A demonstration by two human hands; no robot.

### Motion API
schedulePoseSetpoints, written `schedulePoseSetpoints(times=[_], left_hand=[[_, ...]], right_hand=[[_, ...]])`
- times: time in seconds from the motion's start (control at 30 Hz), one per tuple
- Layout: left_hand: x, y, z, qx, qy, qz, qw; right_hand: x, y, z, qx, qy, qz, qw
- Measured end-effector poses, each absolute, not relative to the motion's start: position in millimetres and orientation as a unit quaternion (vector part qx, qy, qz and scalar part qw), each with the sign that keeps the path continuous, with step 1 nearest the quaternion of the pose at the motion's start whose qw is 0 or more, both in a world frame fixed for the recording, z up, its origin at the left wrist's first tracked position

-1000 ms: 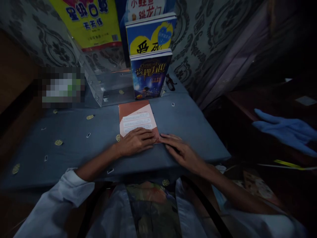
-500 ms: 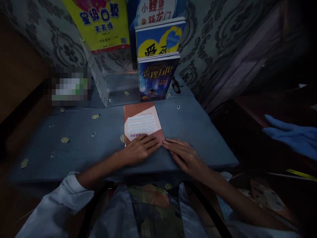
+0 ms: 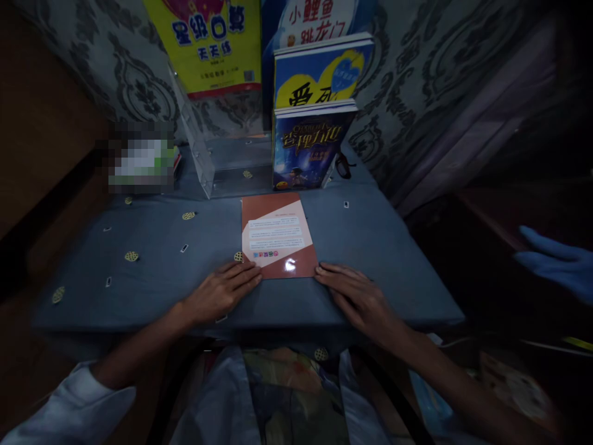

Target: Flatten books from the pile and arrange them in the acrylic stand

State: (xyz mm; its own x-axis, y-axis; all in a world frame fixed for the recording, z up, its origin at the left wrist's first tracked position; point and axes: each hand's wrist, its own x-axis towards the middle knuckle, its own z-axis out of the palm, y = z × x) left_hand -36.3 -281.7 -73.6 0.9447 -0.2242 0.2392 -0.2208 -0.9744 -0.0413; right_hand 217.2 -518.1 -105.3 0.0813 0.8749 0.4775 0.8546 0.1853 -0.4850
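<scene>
A thin booklet [image 3: 282, 269] with a reddish-brown cover and a pale printed panel lies flat on the cloth, its text upside down to me. My left hand [image 3: 225, 292] rests palm down at its near left corner, fingers stretched and touching the edge. At the near right corner lies my right hand [image 3: 354, 293], also flat, fingertips against the booklet. Neither hand grasps anything. Just behind the booklet, a dark blue book [image 3: 303, 148] stands upright in a clear plastic rack [image 3: 204, 157].
Behind the dark blue book stand a blue-and-yellow book [image 3: 319, 74] and a larger blue one [image 3: 308, 21]. A yellow workbook [image 3: 215, 46] is upright at the rack's left. Dark glasses [image 3: 343, 167] lie right of the rack. A blue glove [image 3: 556, 259] shows far right.
My left hand has slid left across the booklet's near edge to its left corner, uncovering the lower cover. My right hand stays at the right corner. The view has shifted slightly.
</scene>
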Motion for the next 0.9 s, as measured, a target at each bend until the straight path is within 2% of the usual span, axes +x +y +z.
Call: schedulePoseSetpoints(times=[0.27, 0.43, 0.63, 0.9], left_hand=[[-53.0, -283.9, -77.7, -0.986, 0.051, -0.161, 0.012], [-51.6, -287.7, -80.2, -0.983, 0.046, -0.175, -0.006], [-52.5, -290.6, -81.7, -0.981, 0.032, -0.187, -0.027], [-51.9, -293.1, -76.1, -0.983, 0.013, -0.18, -0.023]], right_hand=[[210.4, -501.7, -90.8, -0.632, -0.702, 0.005, 0.328], [177.0, -456.5, -66.4, -0.558, -0.769, 0.111, 0.29], [165.6, -405.7, -82.9, -0.53, -0.799, 0.143, 0.244], [203.9, -341.9, -82.9, -0.541, -0.805, 0.148, 0.193]])
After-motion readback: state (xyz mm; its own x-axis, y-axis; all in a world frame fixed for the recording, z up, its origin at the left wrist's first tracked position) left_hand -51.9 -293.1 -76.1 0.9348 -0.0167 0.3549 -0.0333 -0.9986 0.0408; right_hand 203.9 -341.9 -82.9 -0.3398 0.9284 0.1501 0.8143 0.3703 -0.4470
